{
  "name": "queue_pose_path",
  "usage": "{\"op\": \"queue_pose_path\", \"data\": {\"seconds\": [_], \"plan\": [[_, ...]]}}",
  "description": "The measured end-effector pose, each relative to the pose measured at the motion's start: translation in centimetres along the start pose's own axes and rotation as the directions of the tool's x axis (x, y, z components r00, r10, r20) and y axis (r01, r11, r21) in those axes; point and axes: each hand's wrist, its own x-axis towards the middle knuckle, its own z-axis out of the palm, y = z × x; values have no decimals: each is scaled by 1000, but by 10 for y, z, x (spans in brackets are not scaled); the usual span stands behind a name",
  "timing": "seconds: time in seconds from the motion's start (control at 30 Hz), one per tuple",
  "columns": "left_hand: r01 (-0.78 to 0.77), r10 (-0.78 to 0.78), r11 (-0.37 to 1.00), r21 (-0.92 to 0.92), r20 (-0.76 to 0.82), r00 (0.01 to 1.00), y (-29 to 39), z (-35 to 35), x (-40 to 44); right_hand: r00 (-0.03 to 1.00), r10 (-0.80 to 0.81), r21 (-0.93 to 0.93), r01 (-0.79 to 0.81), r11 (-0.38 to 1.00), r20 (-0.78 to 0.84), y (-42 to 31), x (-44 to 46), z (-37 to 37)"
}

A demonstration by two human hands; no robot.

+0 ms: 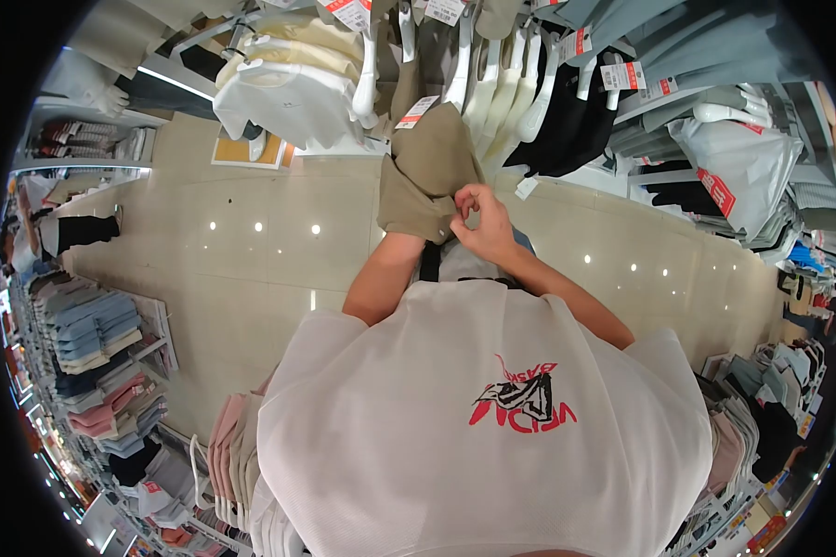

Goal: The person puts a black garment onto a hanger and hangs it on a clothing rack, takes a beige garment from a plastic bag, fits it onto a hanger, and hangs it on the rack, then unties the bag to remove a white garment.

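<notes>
A khaki garment [437, 153] hangs down in front of me from the clothes rack, with a red-and-white price tag [416, 112] near its top. My left forearm reaches up into or behind the lower part of this garment, and the cloth hides the left hand and its fingers. At the garment's lower right edge is my right hand [486, 223], its thumb and forefinger pinched together on the cloth. The other fingers of that hand are curled.
White and cream tops [293, 102] hang left of the garment; black clothes [567, 130] hang on its right. A bagged garment [738, 172] hangs farther right. Folded clothes [93, 325] fill shelves at left. Shiny tiled floor [260, 269] lies around me. Other people stand at far left and right.
</notes>
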Motion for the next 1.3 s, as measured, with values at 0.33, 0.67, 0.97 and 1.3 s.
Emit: {"op": "queue_pose_path", "data": {"seconds": [0.33, 0.67, 0.97, 1.3], "plan": [[129, -126, 965, -229, 30, 992, 16, -3, 0, 941, 254, 458, -332, 825, 224, -15, 31, -28], [-448, 266, 687, 572, 375, 888, -196, -17, -43, 877, 453, 816, -374, 441, 158, -40, 62, -90], [327, -431, 753, 570, 52, 901, -111, -84, -30, 904, 393, 854, -332, 401, 168, -49, 61, -97], [187, -180, 980, 62, -114, 977, 49, -43, 15, 881, 421, 805, -403, 435, 213, -34, 52, -89]]}}
